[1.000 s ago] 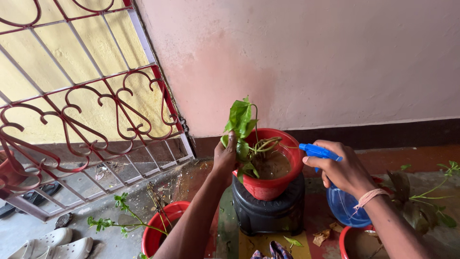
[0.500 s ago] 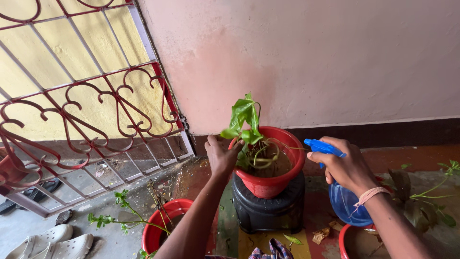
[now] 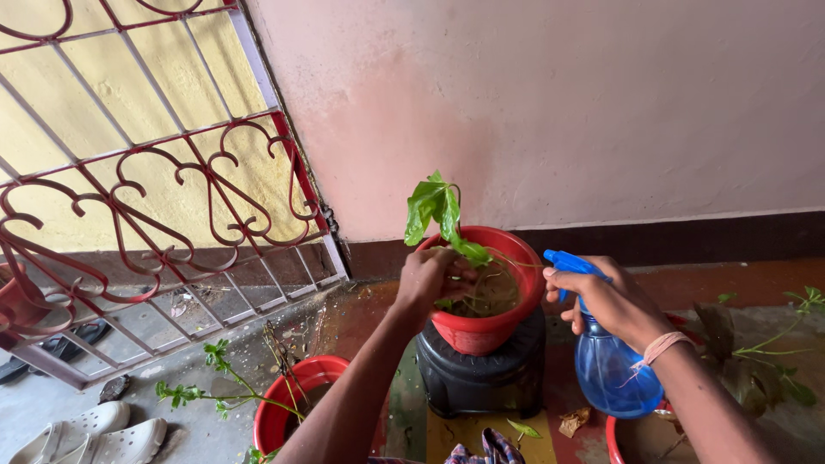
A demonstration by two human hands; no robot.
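**Hands at the potted plant, sprayer ready**

My left hand [image 3: 430,279] sits over the near rim of the red pot [image 3: 481,331], fingers curled in among the stems of the green plant [image 3: 436,206] at soil level; whether they actually pinch a stem I cannot tell. The leaves rise just above and beyond that hand, soft and thin, so I judge they would tear or crease if gripped; the firmer stems low by the soil look the safer hold. The pot stands on a black stool [image 3: 481,378] directly below the hand.

My right hand [image 3: 606,301] is wrapped tight around the neck of the blue spray bottle [image 3: 606,369], index finger up by the trigger, nozzle pointing left toward the pot. The bottle hangs under the hand, its clear body holding water, so I judge it moderately heavy and likely slick if wet; the neck grip suits it.

Another red pot [image 3: 296,404] with a sprig sits lower left of my left forearm.
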